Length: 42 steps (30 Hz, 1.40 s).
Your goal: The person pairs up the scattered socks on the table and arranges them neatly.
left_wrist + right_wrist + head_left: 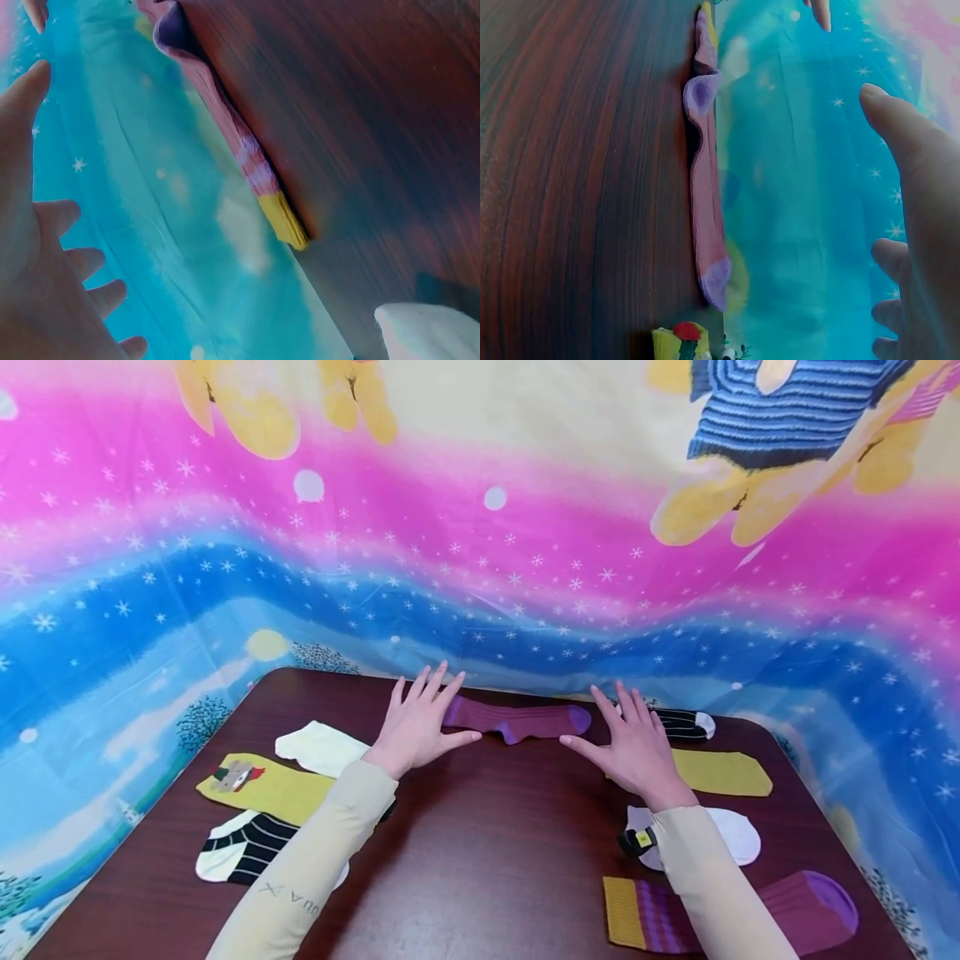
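A purple sock (525, 720) lies along the table's far edge. Its yellow cuff (282, 221) shows in the left wrist view, and its lilac toe (715, 281) in the right wrist view. My left hand (420, 718) is raised near the cuff end, fingers spread, holding nothing. Off the toe end, my right hand (633, 739) is likewise spread and holds nothing. Under and beside the left arm lie a white sock (318, 747), a yellow sock with a bear face (281, 793) and a black-and-white striped sock (251, 843).
To the right lie a black striped sock (678, 724), a yellow sock (723, 772), a white sock (731, 837) and another purple sock (806, 910) with a yellow cuff, partly behind the right arm. A printed cloth (480, 577) surrounds the brown table (480, 860).
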{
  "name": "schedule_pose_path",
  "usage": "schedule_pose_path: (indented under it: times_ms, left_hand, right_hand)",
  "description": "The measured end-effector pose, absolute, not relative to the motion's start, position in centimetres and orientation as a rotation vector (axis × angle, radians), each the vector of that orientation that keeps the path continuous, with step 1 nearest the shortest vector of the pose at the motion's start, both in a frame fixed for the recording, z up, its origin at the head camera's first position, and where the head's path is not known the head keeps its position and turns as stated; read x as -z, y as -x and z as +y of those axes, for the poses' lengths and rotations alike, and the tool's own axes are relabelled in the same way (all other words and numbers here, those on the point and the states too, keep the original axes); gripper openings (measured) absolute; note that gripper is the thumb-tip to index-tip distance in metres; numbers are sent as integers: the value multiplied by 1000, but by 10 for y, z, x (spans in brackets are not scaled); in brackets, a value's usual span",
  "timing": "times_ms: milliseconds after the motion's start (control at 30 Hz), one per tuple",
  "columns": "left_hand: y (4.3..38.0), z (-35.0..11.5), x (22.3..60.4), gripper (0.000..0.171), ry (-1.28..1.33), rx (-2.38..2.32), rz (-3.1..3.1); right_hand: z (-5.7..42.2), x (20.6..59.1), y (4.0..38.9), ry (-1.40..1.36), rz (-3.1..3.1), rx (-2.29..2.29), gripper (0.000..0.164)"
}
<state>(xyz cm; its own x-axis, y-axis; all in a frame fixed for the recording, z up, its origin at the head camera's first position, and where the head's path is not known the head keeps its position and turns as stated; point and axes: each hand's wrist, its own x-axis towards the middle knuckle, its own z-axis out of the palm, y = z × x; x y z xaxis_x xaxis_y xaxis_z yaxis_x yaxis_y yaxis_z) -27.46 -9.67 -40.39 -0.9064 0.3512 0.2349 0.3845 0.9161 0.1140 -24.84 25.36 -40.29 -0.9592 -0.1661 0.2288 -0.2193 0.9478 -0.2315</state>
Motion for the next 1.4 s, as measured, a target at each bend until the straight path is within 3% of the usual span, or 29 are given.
schedule_pose_path:
  times_ms: [1400]
  left_hand:
    - [232,-68,405,98,682,218,-2911]
  right_hand:
    - [272,391,197,-326,-2847,-319,100]
